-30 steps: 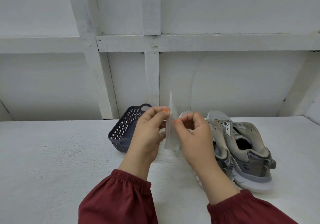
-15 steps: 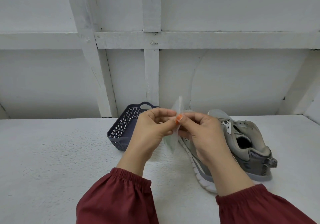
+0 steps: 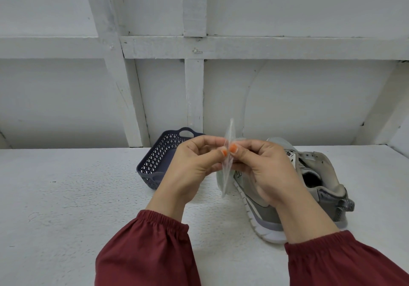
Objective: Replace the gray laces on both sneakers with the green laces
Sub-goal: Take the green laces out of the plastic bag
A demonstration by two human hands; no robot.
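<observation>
**A:** How far along are we?

**B:** Early, we judge. No green laces show anywhere, neither threaded nor lying loose. The pair of gray sneakers with white soles (image 3: 327, 175) sits on the rough white counter (image 3: 66, 197), partly hidden behind our right hand (image 3: 263, 173). We cannot tell whether the gray laces are in the eyelets.

**A:** So what do we have hold of?

**B:** A thin clear plastic packet (image 3: 225, 181), held edge-on in the air between both hands. Our left hand (image 3: 190, 170) and the right one each pinch it near its middle. The fingers (image 3: 205, 144) are curled and the thumbs meet across the film, clamped on it from either side. It may be the lace wrapper, but we see nothing green inside it.

**A:** And the sneakers, relative to the fingers?

**B:** Beyond and to the right of them, untouched. The dark blue perforated plastic basket (image 3: 159, 159) stands behind our left hand, also untouched.

**A:** So what is left?

**B:** Nearly everything, as far as we can see: both sneakers need lacing in green.
</observation>
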